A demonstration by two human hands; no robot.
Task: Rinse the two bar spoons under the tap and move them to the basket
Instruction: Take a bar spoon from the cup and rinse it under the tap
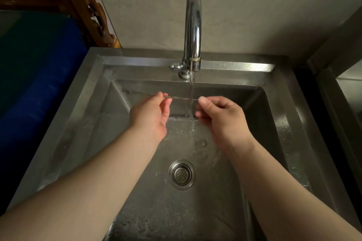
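under the tap point(193, 25), both hands hold a twisted bar spoon point(183, 98) level, left-right.

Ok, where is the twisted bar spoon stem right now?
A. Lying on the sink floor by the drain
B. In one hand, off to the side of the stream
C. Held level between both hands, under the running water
C: the left hand and right hand pinch the twisted bar spoon stem at either end, level, with the tap's water stream crossing it.

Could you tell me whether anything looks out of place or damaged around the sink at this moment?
Nothing stands out. The tap runs cleanly into the sink, and the left hand and right hand hold a twisted bar spoon level across the stream. The drain strainer sits in place.
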